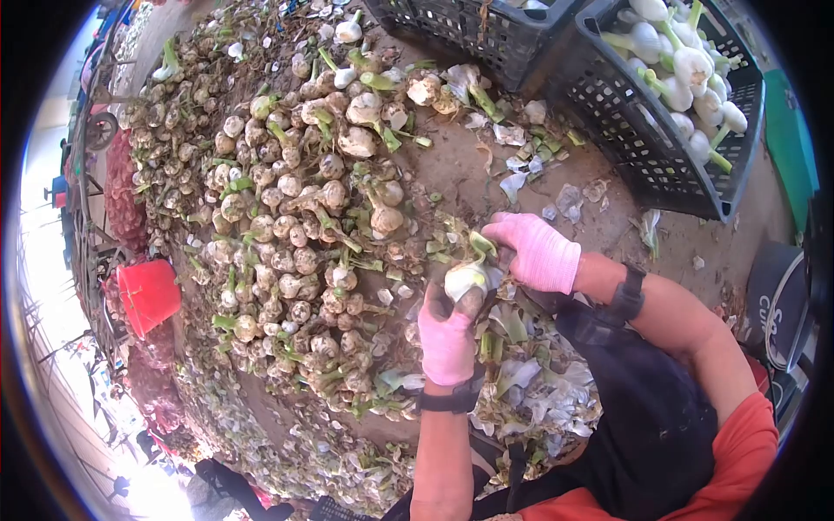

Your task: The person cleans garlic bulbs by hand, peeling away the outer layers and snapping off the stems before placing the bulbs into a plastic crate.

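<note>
A single pale, partly peeled bulb with a green stalk stub (465, 280) sits between the two hands, just above the person's lap and at the near edge of the big heap. The left hand (447, 339), in a pink knitted glove, comes up from below with the wrist straight. Its thumb and fingers are curled shut around the lower half of the bulb. The right hand (532, 253), in a matching pink glove, reaches in from the side with the forearm bent across the body. Its fingertips are pinched closed on a strip of green-white outer skin (482, 246) at the top of the same bulb. Each wrist wears one black band.

Below the hands, a litter of stripped pale husks and green leaves (530, 391) lies on the dark apron (651, 434). Beyond it spreads a heap of unpeeled, earth-brown bulbs (287, 234), too many to count.

Farther out stand two black plastic lattice crates. The nearer crate (643, 143) holds clean white bulbs with green stalks (691, 65), and only a corner of the second crate (469, 30) is in view. One red plastic bucket (148, 295) stands at the heap's far side.
</note>
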The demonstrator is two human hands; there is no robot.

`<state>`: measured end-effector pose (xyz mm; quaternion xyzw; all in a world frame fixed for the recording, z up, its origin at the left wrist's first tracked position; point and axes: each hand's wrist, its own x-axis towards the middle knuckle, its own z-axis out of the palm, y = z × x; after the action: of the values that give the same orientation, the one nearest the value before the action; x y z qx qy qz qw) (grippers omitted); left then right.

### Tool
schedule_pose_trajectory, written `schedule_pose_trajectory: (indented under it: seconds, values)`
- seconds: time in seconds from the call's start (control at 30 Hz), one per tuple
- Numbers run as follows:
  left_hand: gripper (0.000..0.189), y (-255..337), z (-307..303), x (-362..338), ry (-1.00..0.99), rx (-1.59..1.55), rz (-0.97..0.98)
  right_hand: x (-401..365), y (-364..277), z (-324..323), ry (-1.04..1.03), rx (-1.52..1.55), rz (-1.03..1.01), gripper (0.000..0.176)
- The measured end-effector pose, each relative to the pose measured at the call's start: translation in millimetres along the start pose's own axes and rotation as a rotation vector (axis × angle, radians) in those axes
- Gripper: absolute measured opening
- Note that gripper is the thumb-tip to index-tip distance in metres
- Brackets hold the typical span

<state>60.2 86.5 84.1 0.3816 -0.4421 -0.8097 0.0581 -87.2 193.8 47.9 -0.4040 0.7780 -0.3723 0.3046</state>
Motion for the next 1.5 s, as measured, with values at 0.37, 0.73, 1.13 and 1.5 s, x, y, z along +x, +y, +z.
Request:
schedule_pose_trajectory:
  seconds: [0.37, 0.73, 1.13, 1.5]
  values:
    - [0.072, -11, 0, -9, -0.059, -0.121, -0.019, -9, 15, -38, -0.07, 0.182, -0.071, 0.047]
    - [0.058, -4, 16, -16, -0.059, 0.064, -0.018, -2, -1, -27, -0.021, 0.295, 0.3, 0.014]
    - [0.065, -1, 12, -14, -0.056, 0.047, 0.051, -9, -27, -59, -0.216, 0.293, -0.021, 0.036]
    - [0.062, -9, 11, -15, -0.034, -0.319, -0.1, -10, -41, -48, -0.173, -0.019, -0.018, 0.029]
